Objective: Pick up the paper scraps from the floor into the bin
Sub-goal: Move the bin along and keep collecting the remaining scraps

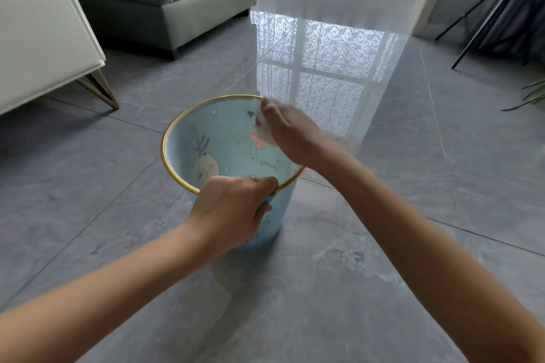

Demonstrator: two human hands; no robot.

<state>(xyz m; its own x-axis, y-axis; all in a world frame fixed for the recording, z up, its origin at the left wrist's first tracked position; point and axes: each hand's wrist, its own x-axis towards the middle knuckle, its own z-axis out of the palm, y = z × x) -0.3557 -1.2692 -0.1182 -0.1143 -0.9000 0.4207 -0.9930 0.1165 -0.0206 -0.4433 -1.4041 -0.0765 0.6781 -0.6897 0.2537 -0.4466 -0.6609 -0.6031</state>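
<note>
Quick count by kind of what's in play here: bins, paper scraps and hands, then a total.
Bins: 1, the blue bin with a gold rim.
Paper scraps: 1, the paper scrap, held by the right hand over the bin's opening.
Hands: 2, the right hand and the left hand, which grips the bin's near rim.
Total: 4.

Right hand (290,132) motion-blurred; paper scrap (264,131) beneath it indistinct (grip unclear); bin (182,138) bottom unseen.
</note>
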